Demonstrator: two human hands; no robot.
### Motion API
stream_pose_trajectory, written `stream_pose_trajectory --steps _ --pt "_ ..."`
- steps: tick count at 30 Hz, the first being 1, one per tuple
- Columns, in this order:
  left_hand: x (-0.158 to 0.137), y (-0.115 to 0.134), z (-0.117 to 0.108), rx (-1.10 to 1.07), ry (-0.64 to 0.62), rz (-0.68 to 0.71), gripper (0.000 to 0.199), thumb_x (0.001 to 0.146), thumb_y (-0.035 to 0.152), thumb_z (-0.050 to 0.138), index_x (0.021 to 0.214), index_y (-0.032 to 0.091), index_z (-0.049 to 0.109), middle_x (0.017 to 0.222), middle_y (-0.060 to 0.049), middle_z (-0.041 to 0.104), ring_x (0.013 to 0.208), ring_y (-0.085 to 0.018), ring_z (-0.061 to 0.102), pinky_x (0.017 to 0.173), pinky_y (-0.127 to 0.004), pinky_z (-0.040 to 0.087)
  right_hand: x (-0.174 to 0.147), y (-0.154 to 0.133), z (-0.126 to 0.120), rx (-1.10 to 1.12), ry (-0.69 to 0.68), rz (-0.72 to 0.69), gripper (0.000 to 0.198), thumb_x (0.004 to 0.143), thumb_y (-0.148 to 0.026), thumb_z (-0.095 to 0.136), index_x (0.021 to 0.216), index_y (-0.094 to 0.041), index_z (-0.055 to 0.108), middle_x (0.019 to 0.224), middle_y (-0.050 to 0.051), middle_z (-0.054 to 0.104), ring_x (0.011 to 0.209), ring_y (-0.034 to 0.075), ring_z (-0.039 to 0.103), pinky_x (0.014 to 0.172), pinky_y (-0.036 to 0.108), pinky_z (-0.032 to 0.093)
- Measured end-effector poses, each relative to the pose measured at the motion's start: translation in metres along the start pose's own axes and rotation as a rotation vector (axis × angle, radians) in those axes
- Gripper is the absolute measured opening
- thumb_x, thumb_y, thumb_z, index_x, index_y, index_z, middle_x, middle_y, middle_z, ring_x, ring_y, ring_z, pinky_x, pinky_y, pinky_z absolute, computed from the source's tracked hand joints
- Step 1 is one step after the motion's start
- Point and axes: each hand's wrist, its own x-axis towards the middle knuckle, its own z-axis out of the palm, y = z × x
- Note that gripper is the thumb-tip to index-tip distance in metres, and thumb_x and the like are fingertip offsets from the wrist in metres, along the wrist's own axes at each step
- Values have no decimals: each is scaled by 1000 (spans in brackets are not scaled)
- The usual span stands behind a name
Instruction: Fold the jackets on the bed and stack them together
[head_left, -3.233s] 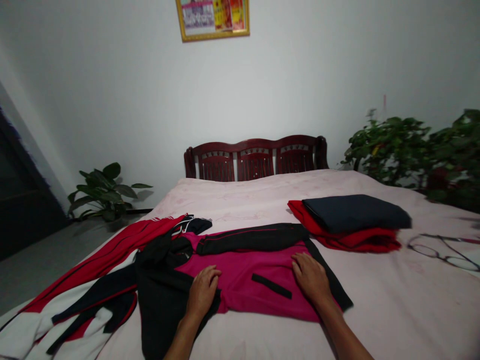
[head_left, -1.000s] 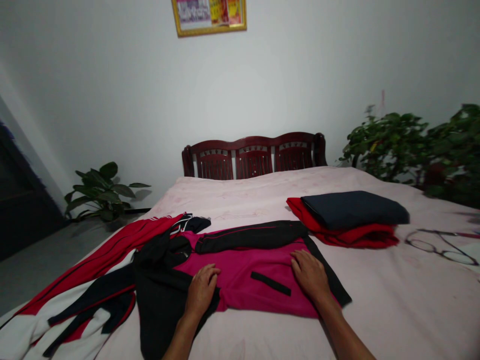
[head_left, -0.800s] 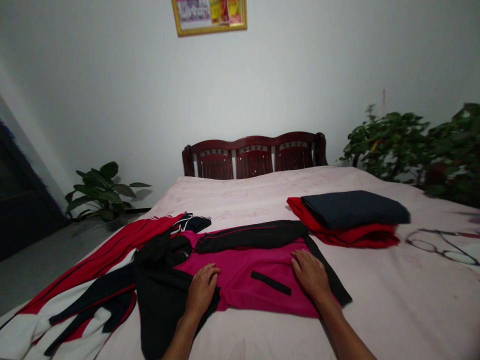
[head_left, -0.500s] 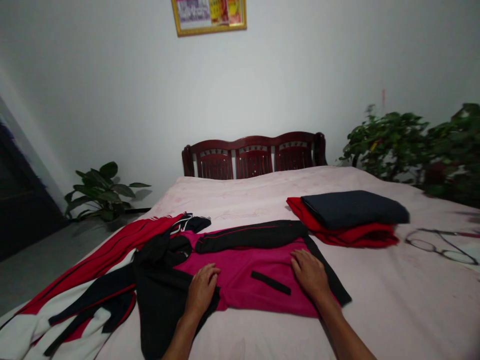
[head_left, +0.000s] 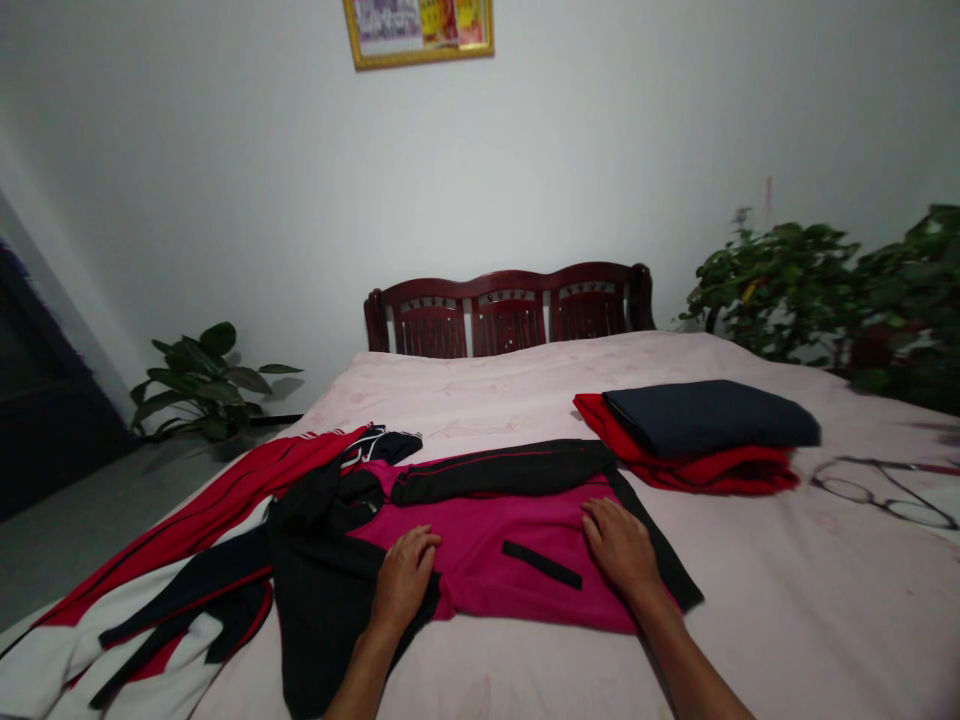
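A magenta and black jacket (head_left: 480, 540) lies spread on the bed, its collar end to the left. Its far black sleeve (head_left: 510, 470) is laid along the body, while the near black sleeve (head_left: 322, 610) sticks out toward me. My left hand (head_left: 407, 575) rests on the jacket where that near sleeve joins the body, fingers lying flat. On the hem end, close to the black bottom band, my right hand (head_left: 619, 545) lies with its fingers stretched out. Neither hand grasps the cloth.
Red, white and navy clothes (head_left: 195, 560) lie loosely at the left. A folded navy garment (head_left: 709, 418) sits on a folded red one (head_left: 720, 473) at the right, beside eyeglasses (head_left: 877, 495). The bed (head_left: 480, 390) has a dark wooden headboard (head_left: 510, 310). Plants (head_left: 214, 385) flank it.
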Motion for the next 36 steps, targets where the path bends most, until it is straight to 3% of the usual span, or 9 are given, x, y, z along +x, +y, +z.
stream_pose_trajectory --steps 24,36 --pt "-1 2 -1 14 9 5 27 91 24 48 100 24 73 123 -7 69 120 -22 60 107 -42 42 0 -2 -3 -12 -20 15 34 95 -30 43 114 -19 69 122 8 69 119 25 59 103 43 41" --pt "-2 4 -4 23 -46 18 29 92 24 46 102 24 73 127 -8 67 122 -23 58 107 -43 42 0 -3 -5 20 -48 6 35 93 -28 42 115 -18 68 124 9 68 123 26 56 105 43 40"
